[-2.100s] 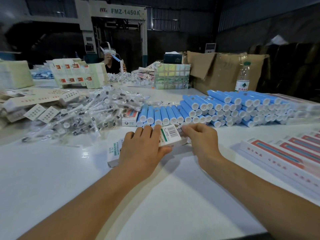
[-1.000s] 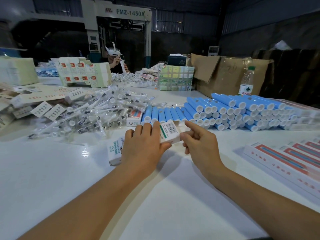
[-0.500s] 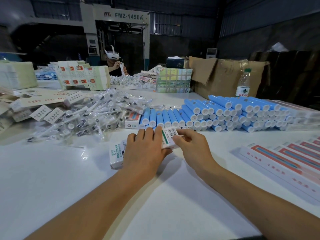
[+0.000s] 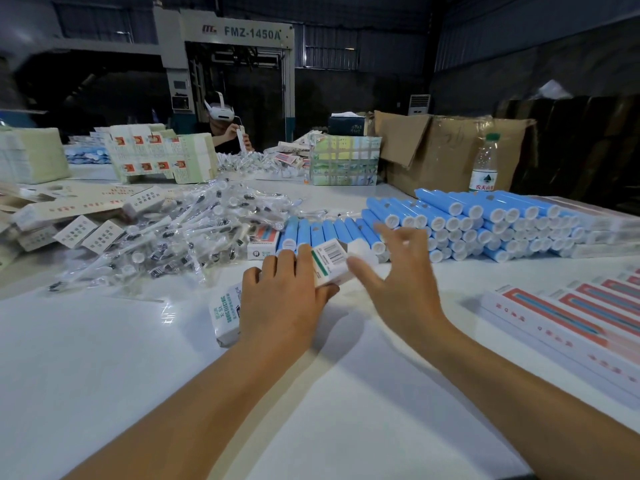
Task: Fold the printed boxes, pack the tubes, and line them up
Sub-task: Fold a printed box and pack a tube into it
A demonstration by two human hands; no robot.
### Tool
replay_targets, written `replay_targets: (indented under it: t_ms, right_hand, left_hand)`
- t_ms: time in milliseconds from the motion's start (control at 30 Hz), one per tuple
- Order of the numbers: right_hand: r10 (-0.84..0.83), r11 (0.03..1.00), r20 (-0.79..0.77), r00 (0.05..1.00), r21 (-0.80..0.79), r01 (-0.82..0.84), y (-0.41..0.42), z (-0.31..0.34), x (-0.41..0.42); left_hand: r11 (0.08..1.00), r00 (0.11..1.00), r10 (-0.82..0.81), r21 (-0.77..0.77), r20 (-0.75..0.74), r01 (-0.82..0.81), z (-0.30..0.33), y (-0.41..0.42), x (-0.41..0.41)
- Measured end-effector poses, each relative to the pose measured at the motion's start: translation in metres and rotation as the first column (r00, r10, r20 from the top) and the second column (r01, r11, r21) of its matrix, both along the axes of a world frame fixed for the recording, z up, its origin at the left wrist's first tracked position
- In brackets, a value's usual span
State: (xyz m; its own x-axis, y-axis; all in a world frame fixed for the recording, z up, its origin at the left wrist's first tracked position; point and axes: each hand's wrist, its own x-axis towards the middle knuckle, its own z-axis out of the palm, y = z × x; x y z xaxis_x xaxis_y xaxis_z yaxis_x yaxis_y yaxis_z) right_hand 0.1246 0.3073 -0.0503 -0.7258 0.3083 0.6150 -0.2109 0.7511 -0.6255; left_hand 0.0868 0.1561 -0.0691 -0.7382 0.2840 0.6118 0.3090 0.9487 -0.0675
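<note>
Step in hand: the closing of one printed box; judged to be the end-flap stage, with the packing of this box nearly done
Printed box [image 4: 330,259]: white carton with barcode and green stripe, lying on the white desk [image 4: 104,375] near its middle, just in front of the row of blue tubes; its far end shows a white flap that looks not fully shut
Left hand [image 4: 284,299]: laid over the box lengthwise, fingers curled over the top, thumb against the near side; the box is held down firmly
Right hand [image 4: 398,282]: fingers spread and straight, nothing held; blurred, just beside the flap end of the box, contact with it cannot be told
Blue tubes [image 4: 485,220]: stacked with white caps facing the near edge, towards the right far side of the desk; a single row [image 4: 311,233] runs left from the stack
Finished boxes [image 4: 571,317]: long red-and-white cartons set side by side along the right edge
Bagged toothbrushes [image 4: 166,237]: loose heap towards the left side
Flat cartons [image 4: 69,202]: unfolded stock at the far left
Water bottle [image 4: 484,164]: upright behind the tube stack
Next move: the flap is to be tucked in by the right hand while the box is kept pinned; a square, light push is called for, lest the card crease; the box is then to be placed in line with the finished ones
</note>
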Motion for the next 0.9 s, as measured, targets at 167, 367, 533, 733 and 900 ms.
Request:
replay_targets:
  t_ms: [167, 367, 533, 733, 900]
  right_hand:
    - [0.515, 0.189, -0.021, 0.857, -0.972, -0.138, -0.007, 0.001, -0.007]
    - [0.469, -0.028, -0.241, 0.850, -0.966, -0.258, -0.017, -0.009, -0.014]
    - [0.231, 0.845, 0.056, 0.971, -0.507, -0.172, -0.021, -0.019, -0.010]
    - [0.121, 0.986, 0.129, 0.984, -0.127, -0.105, -0.018, -0.020, -0.004]
    - [0.523, 0.620, 0.045, 0.851, -0.705, -0.345, -0.016, -0.009, 0.001]
  left_hand:
    - [1.000, 1.000, -0.024, 0.012, 0.004, 0.024, 0.002, 0.001, 0.003]
    - [0.995, 0.996, -0.081, -0.062, 0.024, 0.082, 0.001, 0.013, 0.013]
    - [0.994, 0.983, -0.100, -0.049, -0.157, 0.093, -0.002, 0.015, 0.018]
    - [0.989, 0.973, -0.131, -0.087, -0.188, 0.117, -0.003, 0.012, 0.018]
    - [0.991, 0.995, -0.092, -0.106, -0.043, 0.087, -0.004, 0.008, 0.014]
